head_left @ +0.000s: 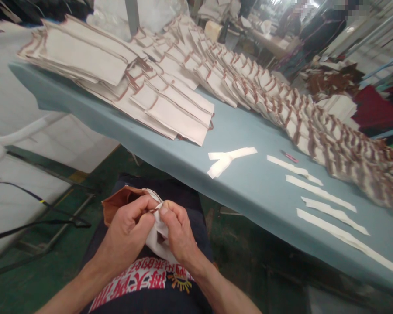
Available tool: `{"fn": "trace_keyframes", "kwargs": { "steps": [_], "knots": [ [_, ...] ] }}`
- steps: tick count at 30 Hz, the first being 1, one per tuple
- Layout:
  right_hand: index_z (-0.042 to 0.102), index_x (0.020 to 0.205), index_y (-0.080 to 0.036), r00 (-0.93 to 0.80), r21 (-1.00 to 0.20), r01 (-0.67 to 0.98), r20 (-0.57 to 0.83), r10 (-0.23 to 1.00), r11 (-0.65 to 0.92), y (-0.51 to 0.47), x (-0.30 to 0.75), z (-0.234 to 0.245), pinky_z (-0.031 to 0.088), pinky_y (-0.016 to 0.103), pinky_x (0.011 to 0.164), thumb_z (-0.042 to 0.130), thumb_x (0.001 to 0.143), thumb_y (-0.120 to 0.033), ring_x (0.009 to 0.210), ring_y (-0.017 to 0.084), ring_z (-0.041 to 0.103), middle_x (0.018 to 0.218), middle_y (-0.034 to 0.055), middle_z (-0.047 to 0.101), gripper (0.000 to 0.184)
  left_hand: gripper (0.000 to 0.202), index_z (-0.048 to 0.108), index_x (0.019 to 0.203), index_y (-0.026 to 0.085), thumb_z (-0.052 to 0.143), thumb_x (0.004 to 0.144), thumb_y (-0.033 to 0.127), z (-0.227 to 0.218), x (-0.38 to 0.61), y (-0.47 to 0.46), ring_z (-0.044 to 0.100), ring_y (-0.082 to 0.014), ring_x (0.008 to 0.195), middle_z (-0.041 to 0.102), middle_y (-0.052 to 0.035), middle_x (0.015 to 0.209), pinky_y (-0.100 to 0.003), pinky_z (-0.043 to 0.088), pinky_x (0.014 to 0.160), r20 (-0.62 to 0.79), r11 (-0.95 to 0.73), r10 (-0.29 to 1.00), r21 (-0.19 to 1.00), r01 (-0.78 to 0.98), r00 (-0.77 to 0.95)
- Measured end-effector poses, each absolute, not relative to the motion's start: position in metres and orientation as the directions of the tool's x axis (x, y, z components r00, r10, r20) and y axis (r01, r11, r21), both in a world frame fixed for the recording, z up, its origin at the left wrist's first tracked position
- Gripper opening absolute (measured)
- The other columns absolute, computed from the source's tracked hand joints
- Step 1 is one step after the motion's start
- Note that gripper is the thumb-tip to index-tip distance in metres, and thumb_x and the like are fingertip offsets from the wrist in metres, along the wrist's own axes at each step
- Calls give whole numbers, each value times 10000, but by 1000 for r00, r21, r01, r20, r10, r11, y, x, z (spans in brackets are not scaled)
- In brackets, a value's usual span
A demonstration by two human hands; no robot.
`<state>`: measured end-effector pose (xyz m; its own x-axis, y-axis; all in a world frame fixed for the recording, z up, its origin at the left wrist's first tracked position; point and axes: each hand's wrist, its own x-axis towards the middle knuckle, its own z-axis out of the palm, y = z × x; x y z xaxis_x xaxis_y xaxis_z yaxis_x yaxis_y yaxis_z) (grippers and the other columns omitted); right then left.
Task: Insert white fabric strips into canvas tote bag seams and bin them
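Note:
Over my lap, my left hand (pixel 131 222) and my right hand (pixel 178 224) pinch the edge of one sewn fabric piece between thumbs and fingers, close together. The fabric piece (pixel 116 203) shows a brown panel on the left and off-white cloth around and below my fingers. Its exact kind is unclear, and my hands hide much of it. What lies right between my fingertips is too small to make out. Beyond my hands, several cream fabric strips (pixel 321 192) lie on the blue-green table, with a small pink tool (pixel 291 157) near them.
The blue-green table (pixel 249 131) runs diagonally ahead of me. Stacks of cream pieces with brown edging (pixel 173 104) lie at its left, and a long overlapping row (pixel 281 100) along its far side. White chair frame (pixel 22 131) stands left. A person (pixel 317 39) is at the back.

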<state>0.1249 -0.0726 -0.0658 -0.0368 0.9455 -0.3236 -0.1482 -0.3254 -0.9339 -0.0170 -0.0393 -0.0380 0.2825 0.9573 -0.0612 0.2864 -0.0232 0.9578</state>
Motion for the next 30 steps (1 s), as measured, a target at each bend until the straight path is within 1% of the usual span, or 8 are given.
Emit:
{"fn": "trace_keyframes", "kwargs": {
  "steps": [9, 12, 15, 19, 22, 25, 28, 30],
  "knots": [
    [394, 696, -282, 125, -983, -90, -172, 977, -161, -66, 111, -54, 350, 300, 603, 497, 1003, -556, 632, 145, 357, 659, -58, 388, 424, 275, 693, 684, 212, 530, 906, 220, -31, -19, -31, 615, -120, 566, 694, 42, 645, -180, 500, 543, 129, -195, 946, 959, 205, 297],
    [459, 690, -269, 25, -974, 106, -201, 979, -202, -62, 131, -53, 328, 300, 592, 522, 1015, -534, 619, 147, 418, 651, -51, 465, 424, 257, 753, 747, 206, 568, 922, 237, -30, -33, -24, 646, -126, 597, 736, 36, 689, -176, 502, 551, 77, -162, 912, 970, 182, 403],
    [611, 785, -247, 95, -937, 310, -139, 986, -162, -57, 158, -47, 431, 307, 662, 574, 1043, -481, 681, 173, 589, 723, -18, 652, 350, 250, 787, 813, 207, 579, 949, 235, -27, -47, -16, 643, -125, 621, 759, 32, 750, -169, 478, 538, 28, -131, 865, 976, 173, 501],
    [736, 1180, -230, -30, -896, 402, 196, 980, 191, -50, 181, -24, 603, 377, 981, 665, 1056, -413, 1070, 242, 787, 1144, 82, 853, 232, 256, 784, 834, 213, 577, 984, 208, -15, -57, -8, 666, -136, 695, 782, 25, 832, -172, 500, 583, 64, -214, 812, 957, 195, 581],
    [686, 1413, -221, -329, -781, 384, 382, 864, 492, -40, 183, -5, 568, 438, 1172, 742, 1024, -410, 1351, 275, 739, 1428, 132, 811, 436, 274, 792, 859, 222, 552, 983, 179, -5, -58, -6, 702, -141, 723, 783, 36, 825, -172, 538, 631, 95, -290, 774, 932, 218, 626],
    [722, 1310, -220, -506, -687, 374, 412, 758, 623, -26, 179, 3, 538, 477, 1198, 757, 992, -446, 1246, 279, 754, 1225, 97, 849, 392, 313, 793, 873, 242, 517, 990, 150, 0, -59, -9, 699, -108, 686, 781, 72, 792, -143, 514, 623, 148, -363, 742, 908, 207, 654],
    [713, 962, -242, -584, -621, 416, 377, 719, 664, -13, 174, 3, 504, 486, 1187, 750, 952, -432, 865, 216, 715, 815, -14, 741, 193, 336, 780, 864, 245, 487, 983, 131, 2, -60, -16, 678, -83, 631, 773, 89, 758, -141, 472, 589, 205, -437, 748, 868, 236, 631],
    [614, 788, -256, -634, -571, 447, 340, 694, 689, -8, 171, 3, 506, 460, 1138, 718, 961, -425, 766, 191, 659, 724, -34, 665, 264, 332, 753, 840, 239, 470, 964, 118, 2, -61, -20, 655, -78, 586, 738, 91, 712, -152, 453, 568, 231, -480, 763, 828, 289, 604]
  ]
}}
